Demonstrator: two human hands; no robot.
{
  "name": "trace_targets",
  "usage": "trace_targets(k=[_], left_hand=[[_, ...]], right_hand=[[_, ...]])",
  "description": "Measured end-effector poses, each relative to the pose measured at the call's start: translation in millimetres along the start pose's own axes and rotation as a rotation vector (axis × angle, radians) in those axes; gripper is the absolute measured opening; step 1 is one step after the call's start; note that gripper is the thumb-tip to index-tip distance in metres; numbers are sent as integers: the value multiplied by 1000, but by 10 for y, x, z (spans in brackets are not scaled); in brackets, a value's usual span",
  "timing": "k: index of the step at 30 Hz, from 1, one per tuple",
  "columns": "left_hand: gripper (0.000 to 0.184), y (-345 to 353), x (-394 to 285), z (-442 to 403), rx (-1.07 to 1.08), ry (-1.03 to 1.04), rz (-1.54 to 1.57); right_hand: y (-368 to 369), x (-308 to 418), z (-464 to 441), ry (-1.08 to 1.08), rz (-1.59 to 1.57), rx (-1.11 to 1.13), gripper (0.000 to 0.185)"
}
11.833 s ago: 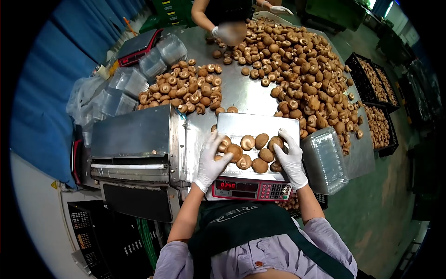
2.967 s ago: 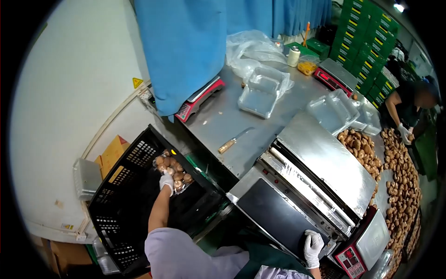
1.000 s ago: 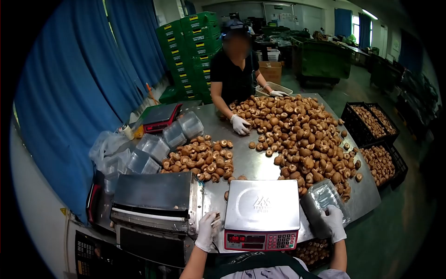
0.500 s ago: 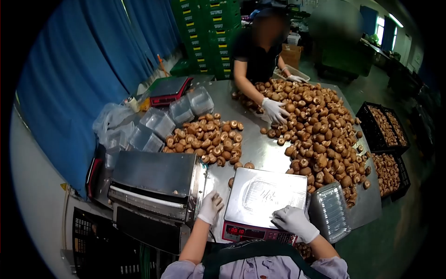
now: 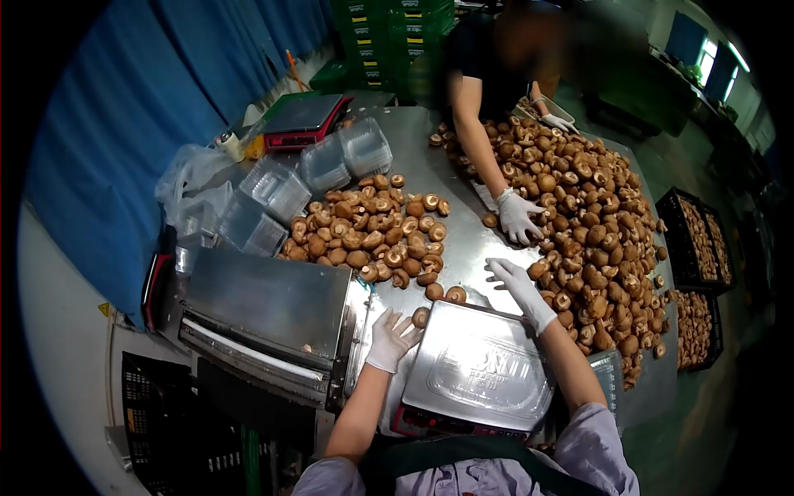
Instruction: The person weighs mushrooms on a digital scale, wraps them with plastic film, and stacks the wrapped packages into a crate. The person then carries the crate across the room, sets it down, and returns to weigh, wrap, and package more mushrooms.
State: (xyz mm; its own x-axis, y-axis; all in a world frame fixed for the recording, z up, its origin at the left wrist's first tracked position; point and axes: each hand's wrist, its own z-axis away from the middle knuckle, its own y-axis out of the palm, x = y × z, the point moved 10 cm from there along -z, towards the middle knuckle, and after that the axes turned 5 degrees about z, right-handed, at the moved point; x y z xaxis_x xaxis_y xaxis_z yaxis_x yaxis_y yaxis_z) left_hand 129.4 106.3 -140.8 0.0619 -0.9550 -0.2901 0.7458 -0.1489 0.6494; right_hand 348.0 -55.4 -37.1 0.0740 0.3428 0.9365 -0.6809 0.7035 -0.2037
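Note:
A digital scale (image 5: 480, 364) with a shiny steel top and red front stands before me. A rounded outline with lettering shows on its top; whether this is embossing or a clear tray, I cannot tell. My left hand (image 5: 390, 341), white-gloved, is at the scale's left edge, fingers apart, close to a single mushroom (image 5: 420, 317). Beyond the far edge of the scale reaches my right hand (image 5: 523, 291), also gloved, its fingers spread and holding nothing. Just right of its fingertips lies the big mushroom heap (image 5: 591, 223); a smaller mushroom pile (image 5: 372, 231) lies ahead to the left.
A co-worker's gloved hand (image 5: 518, 217) touches the big heap's left side. Clear plastic trays (image 5: 277, 188) and another scale (image 5: 304, 124) lie at the back left. A steel machine (image 5: 265, 318) stands left. Stacked clear trays (image 5: 608, 372) are at right, mushroom crates (image 5: 699, 240) beyond.
My right hand has moved from the scale's front right forward past its far edge. My left hand has shifted slightly forward, and its fingers have spread. The view has tilted down.

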Motion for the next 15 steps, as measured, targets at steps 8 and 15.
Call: trace_targets(k=[8, 15], left_hand=[[91, 367, -436, -380, 134, 184, 223], [71, 341, -425, -559, 245, 258, 264]], right_hand=[[394, -832, -1665, 153, -320, 68, 75], [762, -203, -2070, -131, -572, -89, 74]])
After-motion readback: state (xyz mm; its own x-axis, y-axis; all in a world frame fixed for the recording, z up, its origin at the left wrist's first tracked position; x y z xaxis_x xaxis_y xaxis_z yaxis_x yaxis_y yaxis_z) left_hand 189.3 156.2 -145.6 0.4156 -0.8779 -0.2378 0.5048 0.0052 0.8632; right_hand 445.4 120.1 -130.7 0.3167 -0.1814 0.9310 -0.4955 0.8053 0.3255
